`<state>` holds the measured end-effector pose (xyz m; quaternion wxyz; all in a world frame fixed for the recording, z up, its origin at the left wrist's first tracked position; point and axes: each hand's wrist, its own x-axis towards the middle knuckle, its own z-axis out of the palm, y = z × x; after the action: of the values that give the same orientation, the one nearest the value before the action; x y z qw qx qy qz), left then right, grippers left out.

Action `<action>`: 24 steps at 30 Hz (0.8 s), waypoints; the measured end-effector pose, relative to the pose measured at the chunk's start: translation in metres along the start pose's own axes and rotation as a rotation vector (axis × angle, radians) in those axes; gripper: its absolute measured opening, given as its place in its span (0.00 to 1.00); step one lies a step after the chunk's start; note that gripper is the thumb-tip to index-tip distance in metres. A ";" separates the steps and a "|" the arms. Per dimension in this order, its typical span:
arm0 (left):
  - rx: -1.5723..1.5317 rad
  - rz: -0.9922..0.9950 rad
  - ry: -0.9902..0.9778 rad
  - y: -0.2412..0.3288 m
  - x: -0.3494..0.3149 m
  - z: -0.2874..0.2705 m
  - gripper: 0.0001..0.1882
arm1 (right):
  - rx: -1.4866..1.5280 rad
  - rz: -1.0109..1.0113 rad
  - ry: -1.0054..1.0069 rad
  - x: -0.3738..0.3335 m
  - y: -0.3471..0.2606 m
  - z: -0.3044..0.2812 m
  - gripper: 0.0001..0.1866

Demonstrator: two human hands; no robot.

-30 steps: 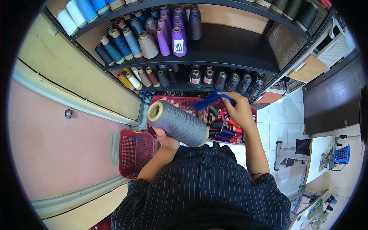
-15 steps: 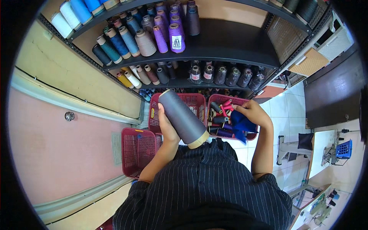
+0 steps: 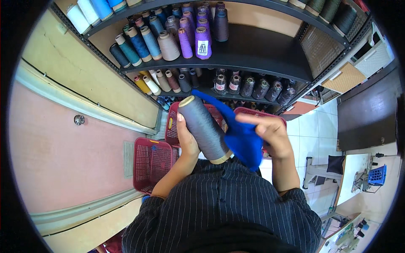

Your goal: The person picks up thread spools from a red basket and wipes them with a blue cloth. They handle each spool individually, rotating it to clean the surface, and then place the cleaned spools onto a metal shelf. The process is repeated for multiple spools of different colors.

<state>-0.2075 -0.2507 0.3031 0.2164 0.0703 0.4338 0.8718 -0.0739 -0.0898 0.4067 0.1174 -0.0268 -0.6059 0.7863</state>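
A large grey thread cone (image 3: 204, 128) on a pale cardboard core tilts in front of my chest. My left hand (image 3: 187, 141) is wrapped round its left side, with the thumb near the upper end. Beside the cone's right side, a blue cloth (image 3: 244, 145) flares out, blurred by motion, one end reaching up past the cone's top. My right hand (image 3: 273, 133) grips the cloth, the index finger pointing left over it. Behind the hands, the cone and cloth partly hide a red basket (image 3: 172, 122) and a second red basket (image 3: 257, 112).
A black shelf rack (image 3: 261, 46) ahead carries many thread cones, among them purple cones (image 3: 202, 42) and dark wrapped cones (image 3: 249, 86). Another red basket (image 3: 154, 166) stands at left, near a pink door (image 3: 84, 160). At right are a sewing table (image 3: 354, 168) and a blue small basket (image 3: 377, 175).
My right hand has swung the blue cloth left and nearer, from over the right basket to beside the cone. My left hand still holds the cone, nearly in place.
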 end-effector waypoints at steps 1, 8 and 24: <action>0.029 0.063 -0.004 -0.006 0.001 -0.001 0.31 | -0.242 -0.042 -0.151 0.001 -0.004 0.005 0.20; 0.132 0.158 -0.161 0.006 -0.018 0.022 0.39 | -1.122 -0.742 -0.094 0.015 0.035 0.049 0.27; 0.527 0.967 -0.685 0.038 -0.007 0.025 0.39 | -0.035 0.019 -0.192 0.028 0.071 0.022 0.29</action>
<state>-0.2050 -0.2557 0.3487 -0.0991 0.5827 0.4591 0.6632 -0.1163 -0.1212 0.3472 0.0510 0.0407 -0.6279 0.7756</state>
